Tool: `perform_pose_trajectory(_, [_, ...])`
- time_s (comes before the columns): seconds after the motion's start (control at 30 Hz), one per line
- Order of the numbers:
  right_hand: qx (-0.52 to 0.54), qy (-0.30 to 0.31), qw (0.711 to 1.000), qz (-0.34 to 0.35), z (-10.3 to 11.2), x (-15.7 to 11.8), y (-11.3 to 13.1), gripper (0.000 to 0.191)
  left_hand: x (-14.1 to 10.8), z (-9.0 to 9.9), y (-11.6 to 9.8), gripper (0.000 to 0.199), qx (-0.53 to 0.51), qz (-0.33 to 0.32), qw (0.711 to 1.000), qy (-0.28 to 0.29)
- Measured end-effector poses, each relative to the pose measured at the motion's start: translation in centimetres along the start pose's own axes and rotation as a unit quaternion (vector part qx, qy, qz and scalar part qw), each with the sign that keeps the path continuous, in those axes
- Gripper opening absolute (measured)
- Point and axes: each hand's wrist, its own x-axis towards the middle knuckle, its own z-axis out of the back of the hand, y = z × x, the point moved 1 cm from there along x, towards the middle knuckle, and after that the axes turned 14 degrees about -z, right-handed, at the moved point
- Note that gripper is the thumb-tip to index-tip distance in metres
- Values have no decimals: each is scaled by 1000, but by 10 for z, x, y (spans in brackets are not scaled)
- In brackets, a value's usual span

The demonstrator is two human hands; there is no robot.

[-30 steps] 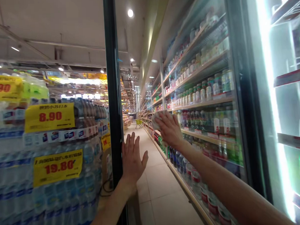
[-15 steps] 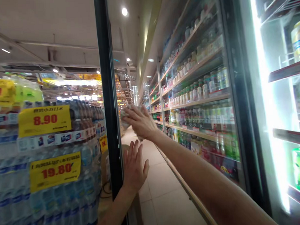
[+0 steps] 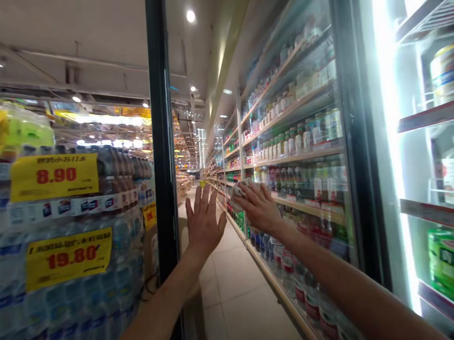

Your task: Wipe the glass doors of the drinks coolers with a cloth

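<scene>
My right hand (image 3: 259,207) presses a crumpled pale cloth (image 3: 240,193) against the glass door panel (image 3: 221,40), in the middle of the view. To its left, my left hand (image 3: 204,222) lies flat against the same glass with its fingers spread and nothing in it, close to the door's dark frame (image 3: 162,142). Stocked drink shelves show through or on the glass, beyond my right hand.
At the left stand stacked packs of bottled water (image 3: 75,302) with yellow price signs (image 3: 54,176). A lit cooler with shelves (image 3: 434,211) is at the right, holding a green pack (image 3: 451,268). Floor tiles (image 3: 236,300) stretch away below my hands.
My right hand has moved right and down with the cloth, away from the dark frame. My left hand has risen slightly and its fingers are spread wider. The view has shifted a little.
</scene>
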Motion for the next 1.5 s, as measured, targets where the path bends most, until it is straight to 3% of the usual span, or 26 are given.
perform_pose_trajectory(0.03, [-2, -14, 999, -36, 0, -2, -11, 46, -1, -1, -1, 53, 1, 0, 1000, 3])
perform_pose_trajectory(0.1, [-5, -69, 981, -180, 2, -4, -45, 46, -4, -1, -2, 53, 3, -1, 1000, 7])
perform_pose_trajectory(0.2, [-2, -150, 909, -388, 3, -9, -91, 49, -7, -2, -4, 52, 13, -5, 1000, 5])
perform_pose_trajectory(0.27, [-5, -166, 887, -430, 3, -15, -95, 49, -6, -4, -6, 52, 21, 0, 1000, 4])
perform_pose_trajectory(0.33, [-14, -148, 913, -379, 2, -22, -77, 48, -5, -6, -9, 53, 27, 10, 1000, 7])
perform_pose_trajectory(0.43, [-17, -87, 973, -213, 0, -35, -40, 45, -5, -8, -16, 53, 27, 11, 999, 15])
perform_pose_trajectory(0.5, [-13, -52, 989, -134, 1, -44, -34, 43, -6, -9, -20, 53, 22, 3, 1000, 19])
perform_pose_trajectory(0.53, [-13, -45, 990, -131, 2, -48, -39, 43, -8, -9, -22, 53, 18, 1, 1000, 21])
perform_pose_trajectory(0.6, [-17, -62, 975, -214, 5, -56, -65, 43, -10, -10, -24, 53, 11, -1, 1000, 23])
perform_pose_trajectory(0.7, [-19, -130, 900, -416, 10, -65, -108, 48, -12, -12, -26, 55, 6, 3, 1000, 19])
perform_pose_trajectory(0.77, [-20, -154, 870, -467, 9, -68, -115, 51, -12, -14, -27, 56, 3, 10, 1000, 18])
perform_pose_trajectory(0.83, [-24, -145, 897, -416, 6, -69, -98, 50, -12, -14, -29, 57, 1, 15, 1000, 20])
perform_pose_trajectory(0.93, [-27, -82, 967, -241, 0, -76, -53, 48, -15, -15, -34, 56, 3, 3, 1000, 25])
perform_pose_trajectory(1.0, [-24, -39, 987, -151, -3, -83, -36, 47, -19, -14, -39, 56, 4, -12, 999, 32])
perform_pose_trajectory(1.07, [-25, -36, 987, -152, -2, -92, -44, 47, -25, -14, -42, 57, 2, -19, 999, 38])
perform_pose_trajectory(1.13, [-34, -76, 965, -250, 1, -99, -69, 48, -30, -14, -44, 58, -5, -21, 999, 41])
perform_pose_trajectory(1.2, [-42, -127, 921, -367, 3, -105, -94, 50, -33, -15, -46, 59, -9, -19, 999, 42])
perform_pose_trajectory(1.27, [-42, -143, 897, -416, 4, -108, -100, 51, -34, -16, -48, 59, -12, -12, 999, 43])
perform_pose_trajectory(1.33, [-37, -124, 918, -375, 2, -110, -82, 52, -36, -17, -50, 60, -14, -6, 999, 49])
perform_pose_trajectory(1.43, [-26, -58, 969, -239, -1, -116, -32, 54, -42, -16, -54, 58, -17, -13, 998, 64])
perform_pose_trajectory(1.5, [-18, -10, 984, -174, -2, -123, -11, 54, -49, -14, -56, 56, -16, -27, 997, 74])
